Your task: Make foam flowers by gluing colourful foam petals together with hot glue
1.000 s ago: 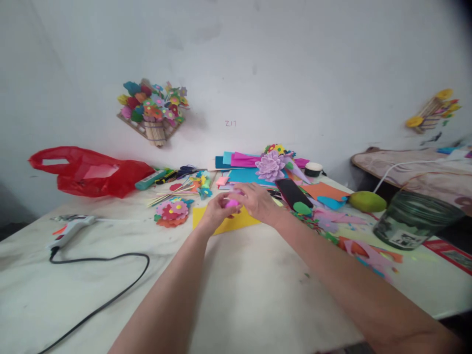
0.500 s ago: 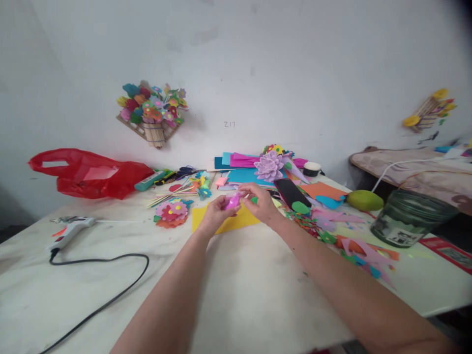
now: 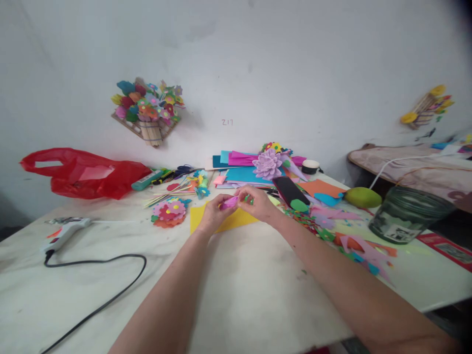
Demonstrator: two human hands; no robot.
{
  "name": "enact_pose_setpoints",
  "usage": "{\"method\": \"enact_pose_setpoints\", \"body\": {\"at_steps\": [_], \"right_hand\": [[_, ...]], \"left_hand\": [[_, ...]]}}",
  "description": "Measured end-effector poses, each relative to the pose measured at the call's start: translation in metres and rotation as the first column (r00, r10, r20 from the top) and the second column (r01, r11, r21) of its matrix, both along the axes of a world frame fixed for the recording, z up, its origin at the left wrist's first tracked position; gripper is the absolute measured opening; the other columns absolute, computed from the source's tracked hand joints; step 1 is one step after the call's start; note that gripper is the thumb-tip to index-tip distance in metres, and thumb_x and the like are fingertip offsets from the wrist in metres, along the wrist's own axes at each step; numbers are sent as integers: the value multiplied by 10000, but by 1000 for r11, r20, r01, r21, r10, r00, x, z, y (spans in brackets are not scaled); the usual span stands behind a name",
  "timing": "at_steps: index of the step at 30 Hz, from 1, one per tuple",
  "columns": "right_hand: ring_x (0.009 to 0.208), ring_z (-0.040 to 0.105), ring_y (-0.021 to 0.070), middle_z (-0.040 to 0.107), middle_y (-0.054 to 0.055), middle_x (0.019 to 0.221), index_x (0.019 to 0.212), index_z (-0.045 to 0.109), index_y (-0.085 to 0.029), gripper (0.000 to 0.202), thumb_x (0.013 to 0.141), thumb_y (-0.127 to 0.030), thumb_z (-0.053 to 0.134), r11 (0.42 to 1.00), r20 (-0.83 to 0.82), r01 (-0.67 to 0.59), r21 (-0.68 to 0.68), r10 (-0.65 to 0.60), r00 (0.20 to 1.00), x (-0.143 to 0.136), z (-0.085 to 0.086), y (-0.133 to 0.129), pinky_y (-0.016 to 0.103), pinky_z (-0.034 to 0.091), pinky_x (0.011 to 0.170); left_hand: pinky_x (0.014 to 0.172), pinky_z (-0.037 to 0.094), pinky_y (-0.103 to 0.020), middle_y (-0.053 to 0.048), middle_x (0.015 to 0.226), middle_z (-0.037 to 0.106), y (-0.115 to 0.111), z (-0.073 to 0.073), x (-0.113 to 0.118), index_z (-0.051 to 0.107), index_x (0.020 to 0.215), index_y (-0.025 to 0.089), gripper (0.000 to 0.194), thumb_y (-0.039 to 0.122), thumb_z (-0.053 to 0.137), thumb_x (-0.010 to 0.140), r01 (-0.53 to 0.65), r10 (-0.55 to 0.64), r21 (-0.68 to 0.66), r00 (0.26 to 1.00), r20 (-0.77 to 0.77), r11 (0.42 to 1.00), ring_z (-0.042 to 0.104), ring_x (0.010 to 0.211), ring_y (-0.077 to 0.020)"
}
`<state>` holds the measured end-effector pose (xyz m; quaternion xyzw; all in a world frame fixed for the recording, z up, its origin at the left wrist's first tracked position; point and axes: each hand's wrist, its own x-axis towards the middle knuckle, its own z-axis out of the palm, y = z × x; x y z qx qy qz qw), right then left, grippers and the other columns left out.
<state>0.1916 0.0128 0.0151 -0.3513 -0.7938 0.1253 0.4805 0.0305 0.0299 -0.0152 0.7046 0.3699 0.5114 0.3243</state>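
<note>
A small piece of bright pink-purple craft material (image 3: 229,202) is pinched in my left hand (image 3: 213,212); whether it is paper or foam I cannot tell. My right hand (image 3: 258,204) meets it from the other side, thumb and fingers closed at the piece's right end. Both hands are above a yellow sheet (image 3: 236,221) lying on the white table. To the left of my left hand lies a layered foam flower (image 3: 170,212) in pink, red and orange. A dark phone (image 3: 290,191) rests just beyond my right hand.
A glue gun (image 3: 68,233) with a black cord lies at the left, near a red plastic bag (image 3: 86,173). Scraps (image 3: 363,248) and a dark green jar (image 3: 409,215) occupy the right side. Behind my hands are coloured sheets (image 3: 239,174) and a lilac flower (image 3: 268,164).
My hands have come closer together, and the pink-purple piece looks flatter and less exposed between them. The whole view has shifted slightly.
</note>
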Motion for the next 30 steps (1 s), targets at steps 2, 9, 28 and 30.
{"method": "enact_pose_setpoints", "body": {"at_steps": [2, 9, 28, 30], "right_hand": [[693, 560, 112, 605, 23, 829, 749, 520, -177, 97, 667, -126, 531, 1000, 33, 16, 5, -16, 999, 1, 0, -1, 226, 441, 586], [966, 522, 164, 553, 60, 1022, 711, 526, -193, 70, 669, -148, 559, 993, 136, 21, 116, -37, 990, 8, 0, 0, 286, 448, 747], [1082, 491, 199, 563, 68, 1155, 914, 628, -199, 209, 731, -223, 530, 931, 233, 354, 84, -364, 902, -5, -10, 1, 351, 401, 919], [1104, 479, 213, 526, 67, 1220, 964, 626, -193, 263, 729, -200, 509, 919, 297, 391, 44, -386, 873, -10, -9, -1, 362, 399, 925]], "left_hand": [[689, 413, -235, -16, 780, 621, -1, 1, 0, 624, 860, 183, 300, 365, 659, 624, 2, -2, 6, 1000, -16, 1000, 538, 714, -133], [659, 435, -236, -11, 765, 624, -1, 0, 2, 640, 834, 188, 303, 370, 670, 593, -15, 15, -69, 1000, 2, 998, 532, 688, -132], [692, 402, -264, -30, 820, 649, -2, 0, 2, 633, 910, 224, 296, 396, 629, 669, -304, 330, 154, 924, -193, 940, 574, 744, -170], [717, 396, -278, -48, 878, 641, -3, 1, 3, 618, 946, 225, 293, 374, 615, 694, -327, 389, 248, 880, -272, 912, 565, 808, -189]]}}
